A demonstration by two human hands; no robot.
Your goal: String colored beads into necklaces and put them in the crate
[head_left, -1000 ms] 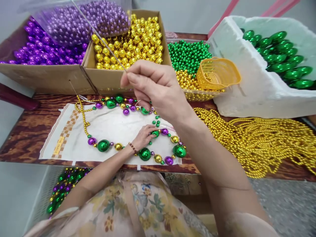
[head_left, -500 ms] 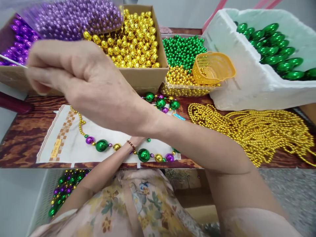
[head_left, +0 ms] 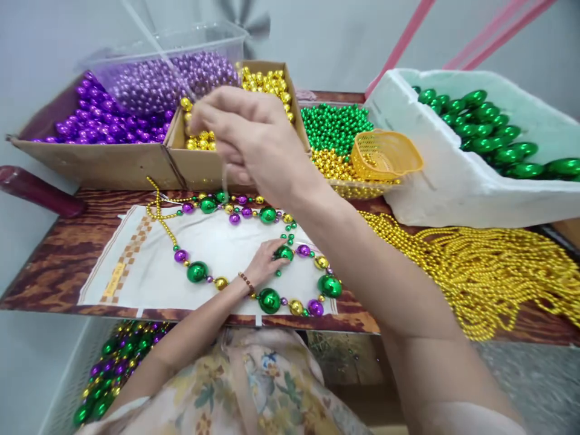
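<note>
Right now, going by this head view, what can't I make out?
All in the head view:
Pale cord: upper end cut off by the top edge.
Gold balls: partly hidden by the right hand.
Whatever lies under the left hand: hidden by that hand.
Marks on the yellow patch: too small.
Fan: blurred, cut off above.

A pale wall [head_left: 326,48] stands behind the wood-grained table [head_left: 57,257], grey floor [head_left: 539,374] showing at lower right.
</note>
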